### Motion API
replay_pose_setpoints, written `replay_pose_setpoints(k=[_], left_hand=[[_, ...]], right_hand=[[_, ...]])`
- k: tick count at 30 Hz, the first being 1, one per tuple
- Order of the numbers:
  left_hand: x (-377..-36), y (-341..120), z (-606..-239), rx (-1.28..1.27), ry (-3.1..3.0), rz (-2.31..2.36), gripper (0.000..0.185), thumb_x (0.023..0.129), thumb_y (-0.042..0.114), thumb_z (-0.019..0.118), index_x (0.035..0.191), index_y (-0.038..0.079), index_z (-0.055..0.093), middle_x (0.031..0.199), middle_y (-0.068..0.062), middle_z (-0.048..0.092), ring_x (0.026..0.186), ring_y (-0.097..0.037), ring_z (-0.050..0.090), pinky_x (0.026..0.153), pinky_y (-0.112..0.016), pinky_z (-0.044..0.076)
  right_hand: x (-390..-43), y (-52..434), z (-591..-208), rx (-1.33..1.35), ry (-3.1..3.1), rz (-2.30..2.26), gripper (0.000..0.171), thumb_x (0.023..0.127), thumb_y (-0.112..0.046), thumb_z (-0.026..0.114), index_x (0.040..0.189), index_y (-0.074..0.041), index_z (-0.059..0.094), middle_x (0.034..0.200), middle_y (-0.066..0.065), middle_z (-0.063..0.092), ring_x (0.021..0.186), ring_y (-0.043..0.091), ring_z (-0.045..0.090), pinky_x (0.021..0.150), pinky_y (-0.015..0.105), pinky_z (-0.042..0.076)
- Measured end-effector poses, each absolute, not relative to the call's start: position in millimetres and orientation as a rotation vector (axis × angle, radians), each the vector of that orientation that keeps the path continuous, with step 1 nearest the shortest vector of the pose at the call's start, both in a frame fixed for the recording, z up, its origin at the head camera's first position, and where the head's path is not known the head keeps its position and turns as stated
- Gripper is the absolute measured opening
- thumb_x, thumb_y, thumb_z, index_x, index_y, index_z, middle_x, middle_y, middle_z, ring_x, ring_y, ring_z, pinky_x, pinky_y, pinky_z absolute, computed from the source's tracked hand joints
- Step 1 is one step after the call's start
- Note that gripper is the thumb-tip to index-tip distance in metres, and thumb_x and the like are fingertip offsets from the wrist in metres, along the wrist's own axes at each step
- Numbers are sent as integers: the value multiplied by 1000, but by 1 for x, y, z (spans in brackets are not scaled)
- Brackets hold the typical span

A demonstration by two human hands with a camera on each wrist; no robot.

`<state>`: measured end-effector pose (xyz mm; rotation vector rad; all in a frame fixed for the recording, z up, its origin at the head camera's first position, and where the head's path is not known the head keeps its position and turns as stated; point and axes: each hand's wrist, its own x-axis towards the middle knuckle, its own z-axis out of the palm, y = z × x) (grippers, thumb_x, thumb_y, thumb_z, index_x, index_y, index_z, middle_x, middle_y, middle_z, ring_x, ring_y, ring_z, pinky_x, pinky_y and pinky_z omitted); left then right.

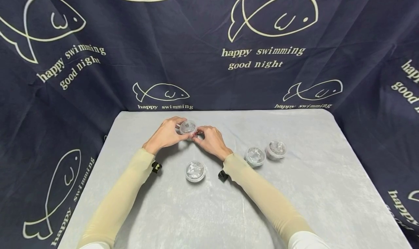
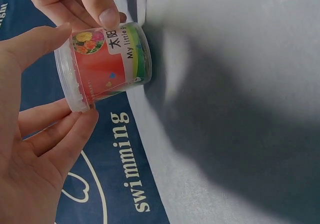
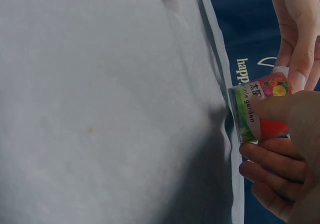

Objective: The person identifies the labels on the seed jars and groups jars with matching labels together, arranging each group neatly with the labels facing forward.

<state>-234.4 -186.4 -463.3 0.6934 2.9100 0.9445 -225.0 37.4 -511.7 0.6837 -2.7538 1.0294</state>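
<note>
Both hands met at about 12 o'clock on the grey tabletop [image 1: 294, 191], near its far edge, around one small clear-lidded tub [image 1: 188, 127]. Left hand [image 1: 166, 133] curled its thumb and fingers around the tub's lid end; in the left wrist view the thumb lay over the clear rim and the fingers [image 2: 75, 129] cupped beneath it. Right hand [image 1: 210, 140] gripped the same tub from the other side, thumb across the label and fingers folded below, as the right wrist view showed. The tub [image 2: 102, 66] carried a red label with a flower picture and a green band, with the words "My little garden" partly readable; its green end [image 3: 243, 115] sat close to the tabletop, whether touching or just above could not be told. Three more tubs of the same kind stood on the tabletop: one [image 1: 195, 171] at about 6 o'clock from the hands, between the two forearms, and a pair at about 4 o'clock, the nearer one [image 1: 255, 156] just beside the farther one [image 1: 276, 149]. Pale beige sleeves covered both arms. A dark blue cloth [image 1: 203, 41] printed with fish outlines and "happy swimming good night" hung behind and around the tabletop
</note>
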Motion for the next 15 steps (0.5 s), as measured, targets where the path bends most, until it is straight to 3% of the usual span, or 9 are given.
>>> replay_pose_setpoints(k=[15], left_hand=[[-238,-185,-467,689,2891,934,73,88,34,88,146,-1,62,142,-19,66,119,-34,69,106,-47,55]], right_hand=[[-228,37,-512,684,-2764,1035,23,94,-29,85,111,-14,81,101,5,79,92,25,70,84,45,56]])
